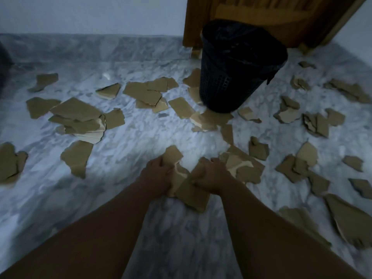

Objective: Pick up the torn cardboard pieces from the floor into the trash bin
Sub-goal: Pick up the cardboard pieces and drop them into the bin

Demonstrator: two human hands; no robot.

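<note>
Several torn brown cardboard pieces lie scattered over the grey marble floor point(128, 150). My left hand point(156, 174) grips a cardboard piece point(172, 155) at the lower middle. My right hand point(209, 175) grips another cardboard piece point(193, 193) right beside it; the two hands nearly touch. A black mesh trash bin point(237, 77) lined with a black bag stands farther off, up and right of my hands. A stack of cardboard pieces point(80, 119) lies at the left, and more pieces point(316, 121) lie at the right.
A wooden door point(261, 15) stands behind the bin, with white wall on both sides. A marble skirting point(90, 45) runs along the far wall. A large cardboard piece point(348, 220) lies near my right forearm.
</note>
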